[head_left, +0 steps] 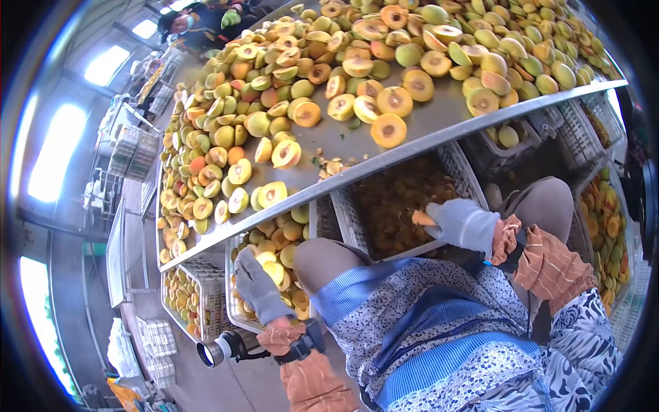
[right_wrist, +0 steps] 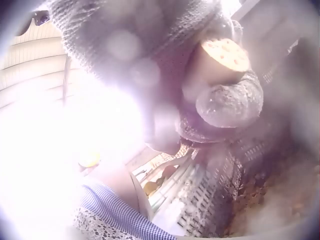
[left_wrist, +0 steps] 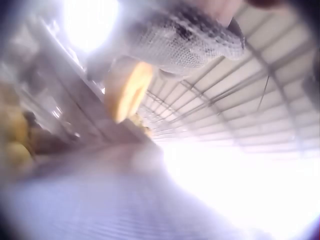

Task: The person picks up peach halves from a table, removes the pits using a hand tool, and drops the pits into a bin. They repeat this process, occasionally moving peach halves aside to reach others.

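My left hand [head_left: 261, 287] in a grey glove hangs over a crate of yellow peach halves [head_left: 292, 233], its fingers fairly straight. In the left wrist view a bright peach half [left_wrist: 129, 92] is right at the gloved fingers, cut face turned sideways. My right hand [head_left: 461, 223], also gloved, grips a short, thick, tan handle [right_wrist: 222, 57] with a pale, speckled flat end. It is above the front edge of a crate [head_left: 349, 223] holding brown peach stones and scraps. Whatever the handle belongs to is hidden by the glove.
A metal table [head_left: 357, 147] heaped with halved peaches spans the front, its raised rim [head_left: 405, 152] above the crates. More fruit-filled crates [head_left: 214, 292] stand at both sides. My knees [head_left: 329, 264] flank the stone crate. Another person [head_left: 206, 24] is at the far left.
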Tool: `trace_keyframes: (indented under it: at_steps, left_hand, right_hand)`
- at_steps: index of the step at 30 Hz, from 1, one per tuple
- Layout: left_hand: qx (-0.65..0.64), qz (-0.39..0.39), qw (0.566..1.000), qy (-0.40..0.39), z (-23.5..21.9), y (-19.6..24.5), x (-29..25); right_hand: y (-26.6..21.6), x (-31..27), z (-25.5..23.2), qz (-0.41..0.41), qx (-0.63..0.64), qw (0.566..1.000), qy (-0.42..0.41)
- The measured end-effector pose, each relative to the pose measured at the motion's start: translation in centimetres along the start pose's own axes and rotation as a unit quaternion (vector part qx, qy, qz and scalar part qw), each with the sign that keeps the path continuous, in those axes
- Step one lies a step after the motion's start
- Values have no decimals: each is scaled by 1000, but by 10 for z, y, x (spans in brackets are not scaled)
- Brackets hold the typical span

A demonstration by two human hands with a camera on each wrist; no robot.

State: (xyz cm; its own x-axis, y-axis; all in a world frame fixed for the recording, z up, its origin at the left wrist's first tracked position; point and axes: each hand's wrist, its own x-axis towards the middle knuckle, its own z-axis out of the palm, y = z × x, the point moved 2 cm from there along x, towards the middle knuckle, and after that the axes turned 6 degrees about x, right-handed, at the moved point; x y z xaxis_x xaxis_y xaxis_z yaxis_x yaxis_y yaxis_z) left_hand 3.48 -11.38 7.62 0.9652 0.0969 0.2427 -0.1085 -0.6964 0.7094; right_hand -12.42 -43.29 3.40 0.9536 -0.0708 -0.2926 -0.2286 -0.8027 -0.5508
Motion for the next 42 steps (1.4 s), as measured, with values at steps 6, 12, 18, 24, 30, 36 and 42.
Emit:
trace_keyframes:
  at_steps: [6,12,18,24,30,36,42]
  left_hand:
    - [104,150,983,-38,3,33,67]
    - [294,185,880,-325,79,48,138]
    - [191,244,913,-266,103,38,125]
    - [-368,122,884,-260,98,114,3]
    - [-507,-163,796,-287,164,96,-85]
    - [-439,-124,851,-260,180,95,-104]
    - [-414,-91,873,-241,178,101,-101]
  right_hand:
    - [1,20,12,59,-10,996,-69]
    - [4,23,11,75,17,995,-56]
    - [8,16,11,48,66,996,-30]
    - [-2,4,5,-14,395,917,51]
    - [-20,-15,-8,78,530,844,-10]
    - [-6,3,18,6,312,947,72]
    - [-7,5,18,31,297,952,60]
